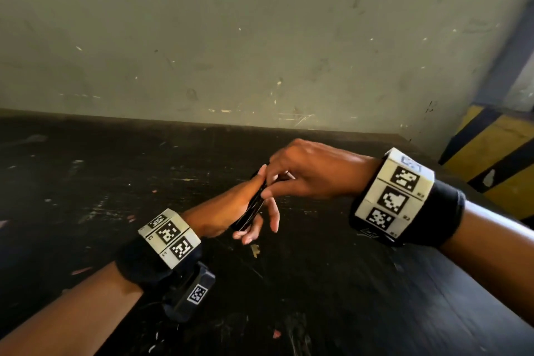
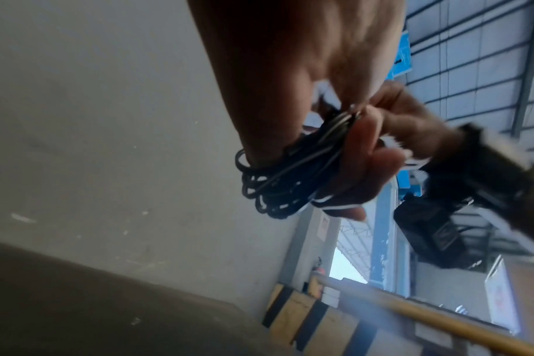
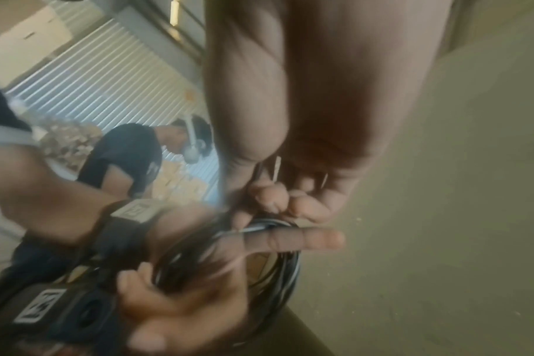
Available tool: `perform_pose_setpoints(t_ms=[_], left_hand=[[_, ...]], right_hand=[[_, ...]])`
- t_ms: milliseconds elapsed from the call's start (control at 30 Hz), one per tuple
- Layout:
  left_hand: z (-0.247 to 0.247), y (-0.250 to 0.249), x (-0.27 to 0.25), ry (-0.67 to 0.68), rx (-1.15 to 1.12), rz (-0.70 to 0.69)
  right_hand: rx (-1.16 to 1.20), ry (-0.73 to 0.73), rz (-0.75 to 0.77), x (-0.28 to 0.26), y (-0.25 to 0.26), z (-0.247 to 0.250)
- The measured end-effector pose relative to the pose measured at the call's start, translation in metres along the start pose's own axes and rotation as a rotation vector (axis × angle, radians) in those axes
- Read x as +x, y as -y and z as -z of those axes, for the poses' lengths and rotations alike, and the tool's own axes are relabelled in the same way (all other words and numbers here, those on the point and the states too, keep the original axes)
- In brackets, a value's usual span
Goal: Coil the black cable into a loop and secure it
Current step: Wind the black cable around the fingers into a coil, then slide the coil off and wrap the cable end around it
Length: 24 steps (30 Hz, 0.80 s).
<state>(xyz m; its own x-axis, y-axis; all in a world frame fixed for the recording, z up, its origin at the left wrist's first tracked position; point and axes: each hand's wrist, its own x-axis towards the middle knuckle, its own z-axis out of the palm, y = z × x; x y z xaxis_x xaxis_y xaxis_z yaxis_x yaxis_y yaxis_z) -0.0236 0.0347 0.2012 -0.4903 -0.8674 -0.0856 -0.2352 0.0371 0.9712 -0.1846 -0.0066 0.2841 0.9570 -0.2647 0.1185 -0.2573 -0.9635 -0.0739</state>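
Dark scuffed tabletop [image 1: 115, 211], its far edge against a stained wall [image 1: 260, 37]; nothing of the task rests on it. Both hands work above its middle, clear of the surface. Left hand [image 1: 228, 211] is the anchor: its grip is clenched round the black cable [image 1: 251, 208], already gathered into a bundle of many turns, probably so the coil cannot spring apart. Right hand [image 1: 306, 176] comes in from the right edge; its fingertips [image 1: 267, 193] pinch at the top of the bundle, seemingly on a thin tie or the cable's end, too blurred to tell which. Securing looks under way, not finished.
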Motion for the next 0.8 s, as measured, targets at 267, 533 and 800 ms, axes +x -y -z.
perform_pose_setpoints(t_ms=[267, 533, 800], left_hand=[[0.004, 0.009, -0.010, 0.091, -0.237, -0.031], [0.010, 0.020, -0.025, -0.043, -0.408, -0.025], [0.015, 0.020, -0.033, -0.206, -0.647, 0.009]], right_hand=[[0.273, -0.239, -0.062, -0.002, -0.009, -0.010], [0.493, -0.449, -0.090, 0.016, -0.014, -0.056], [0.709, -0.604, -0.035, 0.043, -0.010, -0.096]])
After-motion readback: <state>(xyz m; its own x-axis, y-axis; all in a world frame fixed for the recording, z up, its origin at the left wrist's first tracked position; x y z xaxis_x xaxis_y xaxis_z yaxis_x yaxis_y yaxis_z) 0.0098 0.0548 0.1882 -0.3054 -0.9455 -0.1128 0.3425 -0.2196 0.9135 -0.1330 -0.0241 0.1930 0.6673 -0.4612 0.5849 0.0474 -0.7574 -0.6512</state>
